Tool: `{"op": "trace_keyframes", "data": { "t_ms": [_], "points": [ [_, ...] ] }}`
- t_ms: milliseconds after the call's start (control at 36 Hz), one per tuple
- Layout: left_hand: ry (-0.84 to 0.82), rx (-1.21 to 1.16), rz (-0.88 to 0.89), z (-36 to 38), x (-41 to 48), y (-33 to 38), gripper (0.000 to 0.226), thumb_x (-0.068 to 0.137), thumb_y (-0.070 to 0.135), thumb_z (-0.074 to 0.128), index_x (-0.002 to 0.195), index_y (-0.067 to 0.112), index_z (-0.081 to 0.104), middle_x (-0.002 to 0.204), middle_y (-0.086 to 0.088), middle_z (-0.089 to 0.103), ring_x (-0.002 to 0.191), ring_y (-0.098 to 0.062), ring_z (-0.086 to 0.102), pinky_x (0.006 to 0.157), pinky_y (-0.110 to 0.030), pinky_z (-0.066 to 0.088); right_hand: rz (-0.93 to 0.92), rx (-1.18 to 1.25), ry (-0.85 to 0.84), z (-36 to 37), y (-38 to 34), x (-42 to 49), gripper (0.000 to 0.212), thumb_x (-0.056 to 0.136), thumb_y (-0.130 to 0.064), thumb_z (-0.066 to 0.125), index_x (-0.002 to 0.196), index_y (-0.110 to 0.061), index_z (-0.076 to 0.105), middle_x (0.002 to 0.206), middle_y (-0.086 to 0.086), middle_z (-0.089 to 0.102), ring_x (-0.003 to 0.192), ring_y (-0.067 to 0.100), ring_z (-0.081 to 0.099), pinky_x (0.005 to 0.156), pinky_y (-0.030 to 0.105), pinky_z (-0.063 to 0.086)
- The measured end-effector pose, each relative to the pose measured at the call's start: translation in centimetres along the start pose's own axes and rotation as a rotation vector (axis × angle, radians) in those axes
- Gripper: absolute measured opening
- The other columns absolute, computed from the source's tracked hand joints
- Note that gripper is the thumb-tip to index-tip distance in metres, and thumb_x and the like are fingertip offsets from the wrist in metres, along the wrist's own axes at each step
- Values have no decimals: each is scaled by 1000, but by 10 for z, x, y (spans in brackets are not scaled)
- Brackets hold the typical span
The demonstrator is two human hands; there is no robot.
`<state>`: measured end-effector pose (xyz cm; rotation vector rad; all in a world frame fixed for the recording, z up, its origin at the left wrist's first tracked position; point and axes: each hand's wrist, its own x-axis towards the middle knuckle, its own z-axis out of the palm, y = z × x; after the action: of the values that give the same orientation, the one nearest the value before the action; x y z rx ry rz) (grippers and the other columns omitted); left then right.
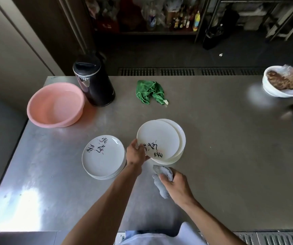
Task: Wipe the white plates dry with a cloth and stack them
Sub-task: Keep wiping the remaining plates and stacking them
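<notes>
Head view: illegible black script (pixel 153 149) on plate (pixel 158 137) in left hand (pixel 136 154)

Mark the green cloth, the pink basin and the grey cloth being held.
green cloth (pixel 150 91), head view, middle of its crumpled folds
pink basin (pixel 53 124), head view, near outer wall
grey cloth (pixel 161 188), head view, its loose lower end

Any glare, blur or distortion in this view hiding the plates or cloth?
Head view: glare whitens the near-left table; the far-right bowl is blurred; the wide angle bends table edges; back shelves are dark. The plate in the left hand and cloth in the right hand read clearly.
</notes>
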<state>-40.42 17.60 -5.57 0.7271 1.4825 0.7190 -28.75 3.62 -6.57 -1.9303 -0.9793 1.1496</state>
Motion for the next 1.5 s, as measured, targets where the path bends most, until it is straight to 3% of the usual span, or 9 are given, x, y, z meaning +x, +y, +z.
{"op": "trace_keyframes", "data": {
  "t_ms": [167,500,583,722,889,1083,1194,1306,1500],
  "points": [
    [35,93,32,4,6,-2,43,99,7,44,134,24,63,102,-10,69,100,-30,69,73,-43,65,-30,-13,-70,5,-3,-2,10,90,-25,63,88,-33,68,81,-14,74,73,4,69,67,21,56],
    [-138,223,-142,22,0,2,76,102,13,46,161,44,9,149,-8,43,128,-33,51,84,-48,62,-21,-42,-116,12,-5,-1,14,91,-25,61,102,-25,70,88,-11,75,81,1,69,72,21,57],
    [-165,280,-144,21,3,1,78,103,17,46,162,43,1,148,-11,42,127,-35,52,68,-36,64,8,-24,-123,14,-8,1,10,91,-26,60,95,-29,69,84,-9,75,77,5,70,68,24,58],
    [-111,341,-91,3,16,0,70,101,22,51,162,27,18,141,-18,53,109,-30,61,46,-25,54,29,-31,-121,21,-13,5,12,92,-29,57,92,-34,68,82,-12,74,75,3,69,65,21,56],
    [281,368,95,-71,19,0,51,94,16,49,144,17,50,100,-6,71,87,-19,66,82,-35,51,88,-49,-82,49,-24,18,21,99,-36,52,82,-26,62,52,-14,61,47,1,57,42,14,37],
    [554,440,-36,-168,17,-19,53,93,13,49,147,8,49,138,-21,45,129,-41,45,112,-45,39,80,-2,-120,94,-56,45,17,103,-35,45,96,-26,57,79,5,65,73,20,62,62,25,45],
    [395,339,-67,-195,18,-25,27,87,-1,42,93,7,68,90,-13,62,89,-34,54,74,-37,49,107,-17,-151,119,-66,60,27,101,-34,44,78,-24,54,54,-7,44,50,14,44,48,24,38],
    [368,240,-46,-205,19,-29,39,90,-1,44,119,3,70,113,-16,70,109,-34,62,91,-37,52,149,-30,-150,133,-70,66,29,101,-32,46,78,-19,58,59,-4,48,55,16,46,57,29,39],
    [407,78,-84,-210,30,-35,27,92,2,53,115,10,66,93,-8,63,81,-23,52,72,-30,43,185,0,-126,140,-70,65,26,100,-32,48,91,-13,62,68,1,52,62,18,49,60,30,41]
  ]
}}
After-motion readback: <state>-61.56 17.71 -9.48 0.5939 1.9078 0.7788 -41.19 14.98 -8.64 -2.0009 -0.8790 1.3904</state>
